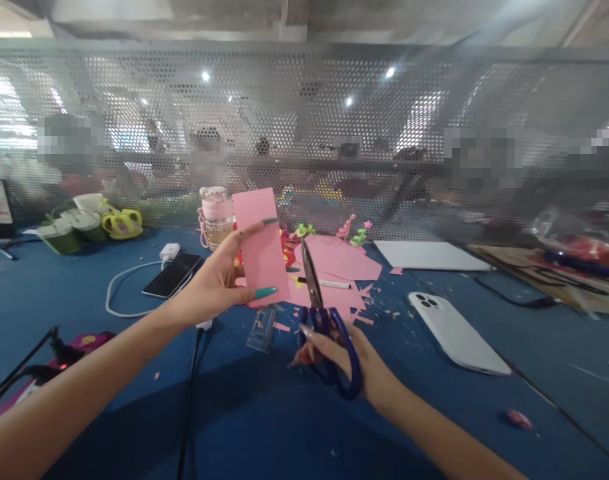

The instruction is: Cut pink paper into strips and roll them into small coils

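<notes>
A rectangular strip of pink paper [258,250] stands upright in my left hand [209,280], pinched between thumb and fingers. Just right of the strip, my right hand [351,357] grips scissors [329,347] by their dark blue handles. Their blades point up and away from me, look closed together, and stay apart from the strip. Behind them on the table lie larger pink paper sheets [339,259], with a white pen [334,285] across them and pink scraps around. A small clear plastic piece [261,330] lies below the strip.
A white phone [457,333] lies at the right, a black phone [173,275] with a charging cable at the left. A pink-lidded bottle [217,220] stands behind my left hand. A purple power strip [79,350] sits front left. A perforated metal screen [284,120] borders the blue table's back.
</notes>
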